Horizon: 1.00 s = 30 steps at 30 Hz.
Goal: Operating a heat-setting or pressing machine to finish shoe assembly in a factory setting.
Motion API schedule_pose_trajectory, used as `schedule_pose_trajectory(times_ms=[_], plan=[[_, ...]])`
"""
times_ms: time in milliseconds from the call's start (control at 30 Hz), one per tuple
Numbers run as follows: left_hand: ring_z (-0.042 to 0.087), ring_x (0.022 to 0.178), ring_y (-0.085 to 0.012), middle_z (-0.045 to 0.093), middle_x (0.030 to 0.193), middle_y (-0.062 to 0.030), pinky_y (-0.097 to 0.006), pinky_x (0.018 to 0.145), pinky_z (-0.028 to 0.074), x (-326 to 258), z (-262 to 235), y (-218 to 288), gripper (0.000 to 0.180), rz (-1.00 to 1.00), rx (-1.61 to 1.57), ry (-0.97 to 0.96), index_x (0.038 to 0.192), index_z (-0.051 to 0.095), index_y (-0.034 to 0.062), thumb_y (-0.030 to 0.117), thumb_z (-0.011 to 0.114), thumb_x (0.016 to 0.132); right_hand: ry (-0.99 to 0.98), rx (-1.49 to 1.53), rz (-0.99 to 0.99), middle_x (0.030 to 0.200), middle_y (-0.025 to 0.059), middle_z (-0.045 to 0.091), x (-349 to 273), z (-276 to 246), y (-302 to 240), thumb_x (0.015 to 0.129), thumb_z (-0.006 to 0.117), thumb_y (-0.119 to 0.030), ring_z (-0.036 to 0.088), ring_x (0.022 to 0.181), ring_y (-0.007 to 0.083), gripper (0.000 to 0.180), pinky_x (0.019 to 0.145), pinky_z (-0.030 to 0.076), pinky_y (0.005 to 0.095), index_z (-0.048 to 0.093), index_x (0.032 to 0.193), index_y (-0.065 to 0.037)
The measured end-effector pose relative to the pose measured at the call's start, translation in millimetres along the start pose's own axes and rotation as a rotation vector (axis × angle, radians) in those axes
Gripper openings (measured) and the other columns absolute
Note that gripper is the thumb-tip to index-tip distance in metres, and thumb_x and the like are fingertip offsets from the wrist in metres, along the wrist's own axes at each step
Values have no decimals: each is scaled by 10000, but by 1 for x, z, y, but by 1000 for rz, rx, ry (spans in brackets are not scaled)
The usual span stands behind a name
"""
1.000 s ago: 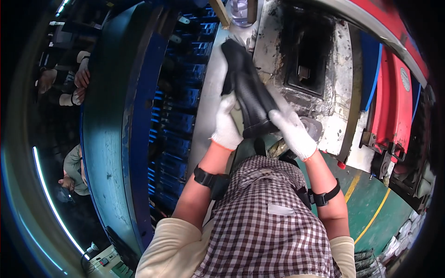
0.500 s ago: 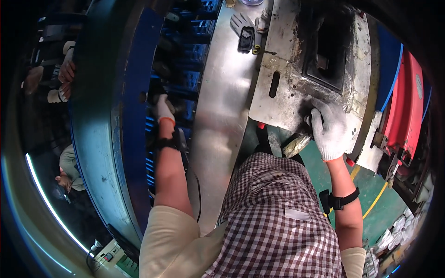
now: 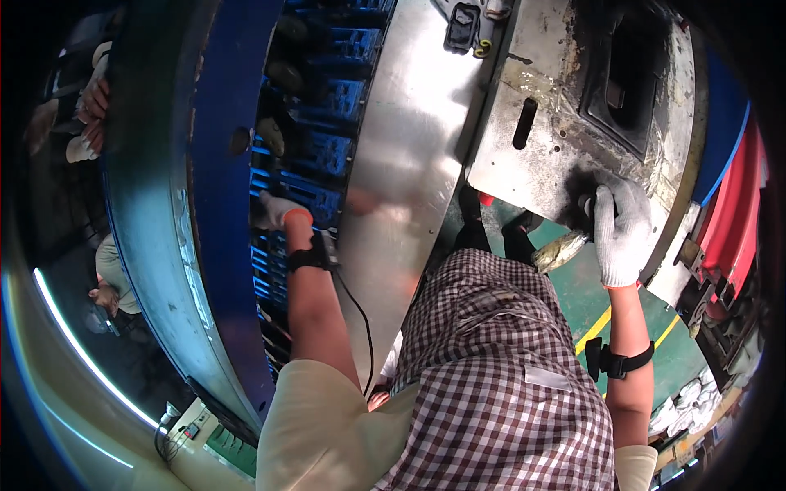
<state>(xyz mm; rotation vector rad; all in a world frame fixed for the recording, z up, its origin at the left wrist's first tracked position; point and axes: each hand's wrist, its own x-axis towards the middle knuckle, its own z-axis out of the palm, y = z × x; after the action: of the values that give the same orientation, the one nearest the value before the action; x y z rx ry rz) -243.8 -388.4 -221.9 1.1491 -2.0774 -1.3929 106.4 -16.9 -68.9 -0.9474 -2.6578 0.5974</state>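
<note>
My left hand (image 3: 280, 211), in a white glove with an orange cuff, reaches among the slats of a blue-lit rack (image 3: 327, 155). Its fingers are dark and blurred, so whether they hold anything is unclear. Just beyond it, a rounded dull-olive piece (image 3: 270, 137) rests in the rack, with more dark pieces farther back. My right hand (image 3: 622, 229), also white-gloved, is curled at the near edge of a stained metal plate (image 3: 524, 176). A dark round knob-like part (image 3: 586, 204) shows beside its fingers. Next to it, a tape-wrapped handle (image 3: 561, 250) juts out below the plate.
A bare steel ledge (image 3: 393, 196) runs between rack and plate. A black device (image 3: 463, 29) lies at its far end. A dark framed opening (image 3: 626, 90) is set in the plate. Red panels (image 3: 741, 213) stand right. Another person's hands (image 3: 92, 106) are beyond the blue beam (image 3: 225, 229).
My left hand has drawn nearer to me, away from the dark pieces in the rack. My right hand stays at the plate's edge. The whole view has shifted, moving the plate rightward and upward.
</note>
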Motion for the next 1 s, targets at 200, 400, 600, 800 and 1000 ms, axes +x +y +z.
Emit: schedule_pose_trajectory(times_ms=[200, 400, 600, 800, 1000], plan=[[645, 1220, -362, 667, 1399, -96, -549, 1090, 466, 228, -53, -62, 706, -569, -298, -630, 1369, 644, 130, 684, 586, 936, -17, 33, -21, 924, 158, 702, -1, 4, 9, 935, 696, -81, 657, 868, 346, 115, 817, 518, 417, 743, 1020, -18], [584, 1311, -319, 668, 1389, -33, -629, 1108, 395, 205, -48, -57, 532, -682, -76, -501, 1299, 683, 165, 556, 614, 944, -33, 7, 3, 932, 150, 710, -1, 6, 2, 947, 682, -75, 665, 885, 335, 112, 822, 521, 412, 747, 1021, -22], [655, 1166, -350, 691, 1280, -121, -578, 935, 541, 143, -133, -66, 498, -644, -545, -739, 1282, 674, 97, 394, 684, 881, -25, 26, 4, 958, 141, 726, 1, 2, -2, 940, 684, -111, 670, 898, 341, 150, 842, 526, 426, 757, 1045, -34], [498, 1364, -388, 519, 1477, -202, -609, 1117, 431, -59, -166, 13, 854, -921, -862, -1074, 1525, 462, 48, 297, 758, 764, -20, 220, 16, 1035, 138, 736, 2, -6, -2, 947, 674, -149, 676, 990, 340, 202, 876, 532, 434, 746, 1106, -45], [483, 1404, -429, 446, 1566, -189, -543, 1185, 408, -191, -128, 64, 1077, -712, -502, -1746, 1643, 267, 111, 342, 787, 728, -464, 798, -192, 1597, 269, 387, 8, 25, -83, 935, 736, -291, 388, 1492, 375, 801, 1228, 327, 420, 357, 1575, 6]])
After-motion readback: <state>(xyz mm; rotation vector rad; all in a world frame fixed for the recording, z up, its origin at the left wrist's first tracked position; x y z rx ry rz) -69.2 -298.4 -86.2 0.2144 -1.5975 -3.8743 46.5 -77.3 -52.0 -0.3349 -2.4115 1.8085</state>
